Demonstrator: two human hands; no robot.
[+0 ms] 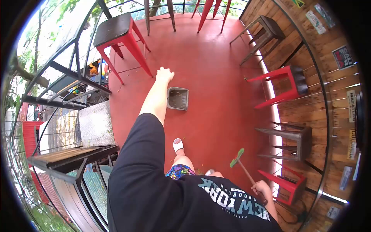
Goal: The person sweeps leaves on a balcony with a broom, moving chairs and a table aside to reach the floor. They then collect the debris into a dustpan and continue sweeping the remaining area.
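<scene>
My left hand [165, 74] is stretched out ahead of me over the red floor, fingers apart and pointing forward, nothing seen in it. Just beyond its wrist side, to the right, a grey dustpan [178, 99] lies with some debris in it. Low on the right, my right hand [262, 188] is wrapped round the wooden handle of a broom [246, 171]. The broom's green bristle head points forward and left, over the floor.
A red stool with a dark seat [113, 29] stands at the front left. Several stools line the wooden wall [317, 104] on the right. A metal railing and a wooden table [65, 155] are on the left. Bits of debris dot the red floor [216, 85].
</scene>
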